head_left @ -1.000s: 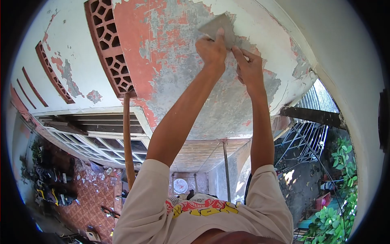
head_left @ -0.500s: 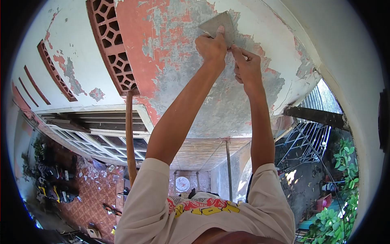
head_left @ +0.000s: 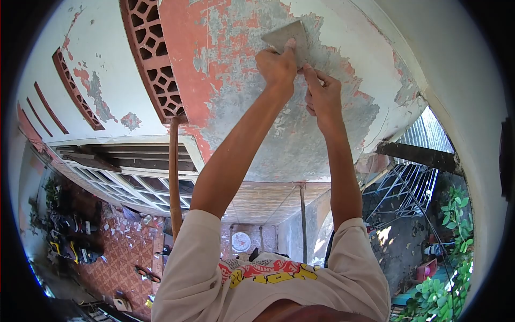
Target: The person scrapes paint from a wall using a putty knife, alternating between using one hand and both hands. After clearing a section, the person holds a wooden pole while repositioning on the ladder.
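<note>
A grey triangular scraper blade [head_left: 289,38] lies against the wall [head_left: 279,134], where paint has peeled to grey and red patches. My left hand [head_left: 277,65] is wrapped round the scraper's near side, its thumb pressed on the blade. Just to the right and lower, my right hand [head_left: 323,95] is closed at the scraper's lower end, with thumb and forefinger pinched there. The handle is mostly hidden by the hands.
Left of the peeled patch is a red vent grille [head_left: 153,59], with a wooden pole [head_left: 174,177] below it. A louvred window [head_left: 134,161] sits lower left. A dark beam [head_left: 418,154] juts out at right; plants [head_left: 429,298] grow below.
The view has shifted slightly. The scraper and both my hands sit a little lower in the picture, and my grip looks the same.
</note>
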Demonstrator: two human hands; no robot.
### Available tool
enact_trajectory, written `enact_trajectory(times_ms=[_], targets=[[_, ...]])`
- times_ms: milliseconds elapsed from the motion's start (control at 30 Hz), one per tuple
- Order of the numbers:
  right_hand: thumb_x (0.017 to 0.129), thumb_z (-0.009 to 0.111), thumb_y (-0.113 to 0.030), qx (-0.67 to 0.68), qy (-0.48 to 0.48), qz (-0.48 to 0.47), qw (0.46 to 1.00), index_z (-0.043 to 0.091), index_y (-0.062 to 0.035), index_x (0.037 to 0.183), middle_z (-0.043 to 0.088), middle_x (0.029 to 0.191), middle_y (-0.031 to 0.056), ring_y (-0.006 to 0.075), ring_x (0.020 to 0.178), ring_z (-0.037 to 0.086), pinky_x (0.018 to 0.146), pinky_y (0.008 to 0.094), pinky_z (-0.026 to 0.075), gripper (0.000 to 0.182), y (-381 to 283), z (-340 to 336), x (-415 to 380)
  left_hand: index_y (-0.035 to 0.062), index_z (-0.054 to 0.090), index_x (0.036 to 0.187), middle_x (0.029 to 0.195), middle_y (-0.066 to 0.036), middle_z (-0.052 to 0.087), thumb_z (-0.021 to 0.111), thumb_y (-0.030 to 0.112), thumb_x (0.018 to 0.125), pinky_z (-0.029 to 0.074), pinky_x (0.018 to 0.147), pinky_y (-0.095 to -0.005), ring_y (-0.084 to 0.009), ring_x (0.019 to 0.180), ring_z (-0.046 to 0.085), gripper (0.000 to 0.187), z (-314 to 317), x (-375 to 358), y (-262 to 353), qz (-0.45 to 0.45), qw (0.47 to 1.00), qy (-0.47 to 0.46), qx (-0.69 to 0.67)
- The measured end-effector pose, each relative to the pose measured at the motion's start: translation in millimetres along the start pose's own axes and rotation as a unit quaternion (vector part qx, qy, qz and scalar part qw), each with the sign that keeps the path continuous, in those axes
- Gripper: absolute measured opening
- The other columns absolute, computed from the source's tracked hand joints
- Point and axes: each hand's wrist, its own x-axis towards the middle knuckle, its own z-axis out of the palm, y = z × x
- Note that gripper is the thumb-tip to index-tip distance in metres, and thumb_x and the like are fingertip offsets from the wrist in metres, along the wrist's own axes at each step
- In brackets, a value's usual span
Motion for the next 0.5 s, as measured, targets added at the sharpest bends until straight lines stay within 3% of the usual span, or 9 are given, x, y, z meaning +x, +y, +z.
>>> enact_trajectory(times_ms=[233,500], targets=[[0.099,0.062,-0.032,0.069,0.013,0.001,0.998,0.070,-0.0020,0.099,0.034,0.052,-0.0092,0.0010,0.039,0.026,0.036,0.0226,0.018,0.031,11,26,-6,-0.0088,0.060,0.064,0.061,-0.015,0.061,0.080,0.016,0.081,0.046,0.047,-0.0405,-0.0212,0.053,0.055,0.036,-12,14,2,0.042,0.999,-0.002,0.013],[0.099,0.062,-0.031,0.095,0.028,0.004,0.995,0.066,-0.0059,0.086,0.036,0.052,-0.0085,0.0010,0.039,0.028,0.034,0.0232,0.018,0.029,19,40,-2,-0.0068,0.060,0.061,0.056,-0.014,0.059,0.081,0.018,0.079,0.044,0.048,-0.0421,-0.0213,0.051,0.054,0.037,-17,24,0,0.059,0.995,0.011,0.085]])
